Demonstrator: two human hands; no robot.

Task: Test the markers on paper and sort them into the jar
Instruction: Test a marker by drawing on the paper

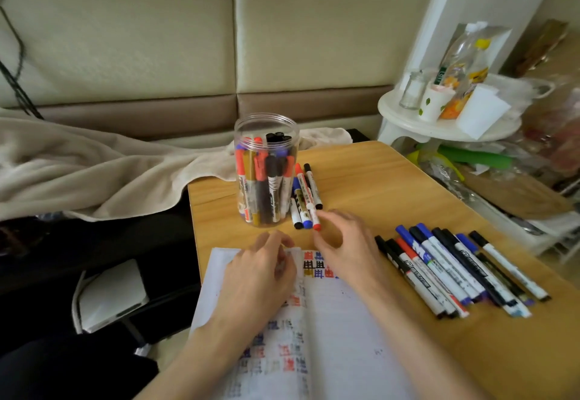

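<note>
A: Looking down on the bench (392,186) now. Spotting a clear jar (266,123) standing upright near the far edge, packed with markers (263,179) in red, black and blue.

B: And lying just beside it on the right, a few loose markers (301,211), flat on the wood.

A: Hovering right there with the right hand (348,245). Curving forefinger and thumb into a wide C beside the red end of the red marker (309,201). Gripping nothing that shows; touching it or not, impossible to tell.

B: Resting the left hand (257,274) on the top edge of the paper (339,321). Curling the fingers in tight, with something small and grey blurring between them. Too smeared to say whether holding anything.

A: Showing plenty of test scribbles on that paper, in black, red and blue.

B: Lying to the right of the paper, well apart from the jar, a long row of markers (455,267), side by side, blue, black and red caps pointing away.

A: Draping over the bench's far left corner, a beige blanket (94,164).
</note>
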